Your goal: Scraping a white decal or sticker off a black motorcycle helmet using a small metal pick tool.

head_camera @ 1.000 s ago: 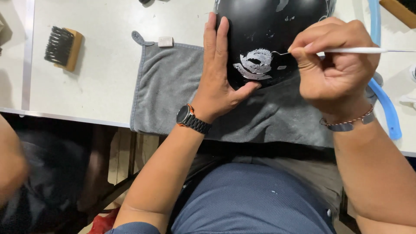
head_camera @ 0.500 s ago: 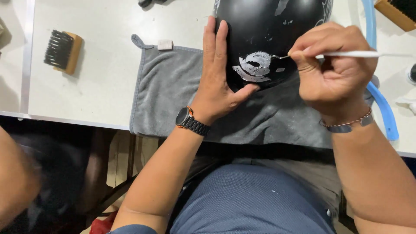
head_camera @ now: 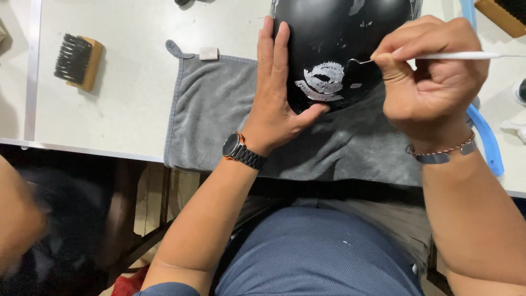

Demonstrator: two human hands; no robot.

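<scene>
Black domed helmet [head_camera: 339,38] sits at the far edge of a grey towel [head_camera: 219,109], on a pale surface [head_camera: 131,104]. Upper part of the helmet is cut off by the frame. A worn silvery decal [head_camera: 323,82] shows on the near face of the helmet, with small pale flecks higher up. No containers in view.

Left hand [head_camera: 276,104]: laid flat and open against the helmet's left side, fingers straight and together, pointing away from the body. Thumb is spread out along the helmet's lower edge, just under the decal. Nothing grasped; the grip is released, palm pressing on the shell and the towel. Dark wristwatch [head_camera: 241,152] on that wrist.

Right hand [head_camera: 430,82]: to the right of the helmet, grip clenched around a thin white-handled tool [head_camera: 460,55]. Handle runs out to the right; thumb and forefinger pinch it near the front. Its fine metal tip reaches the helmet just right of the decal; whether it touches the shell I cannot tell. Bracelet [head_camera: 441,154] on the right wrist.

Left of the helmet, well apart, past the towel: a wooden brush with dark bristles [head_camera: 76,60]. A small grey eraser-like block [head_camera: 209,53] lies on the towel's far edge. Right of the helmet, behind the right hand: a light blue curved strip [head_camera: 487,142].
</scene>
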